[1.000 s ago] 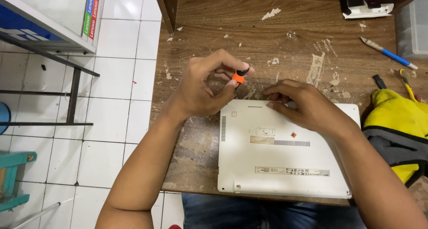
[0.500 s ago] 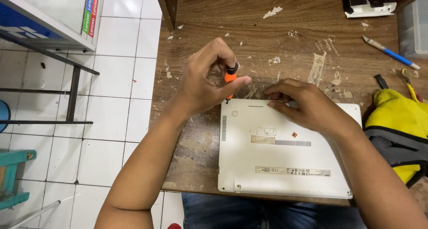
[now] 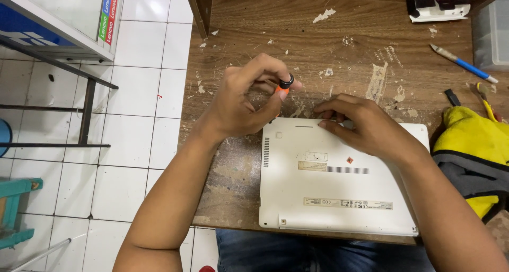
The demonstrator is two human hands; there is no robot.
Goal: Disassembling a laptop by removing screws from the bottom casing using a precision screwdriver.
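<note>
1. While the left hand (image 3: 238, 105) stands over the near-left corner of the white laptop (image 3: 339, 182), its fingers are curled tight around a small orange-handled screwdriver (image 3: 283, 86) with a black cap, the thumb and forefinger pinching just under that cap. The shaft and tip are hidden behind the fingers, so I cannot tell whether the tip sits in a screw.
2. Just right of those fingers, the right hand (image 3: 366, 126) lies flat on the laptop's upturned base along its far edge, fingers spread and pressing down, gripping nothing.
3. It looks to me like the base screws are being worked at that far-left corner. The next move would call for keeping the driver upright and the shell pinned so it does not slide on the scuffed wooden table (image 3: 318, 33).
4. Beyond the right fingers, well apart, lie a blue-handled tool (image 3: 464, 64) and a black and white box (image 3: 437, 2) at the table's far edge.
5. Right of the right wrist, a yellow and grey cloth bag (image 3: 474, 158) crowds the laptop's right edge and could hamper turning the laptop that way.
</note>
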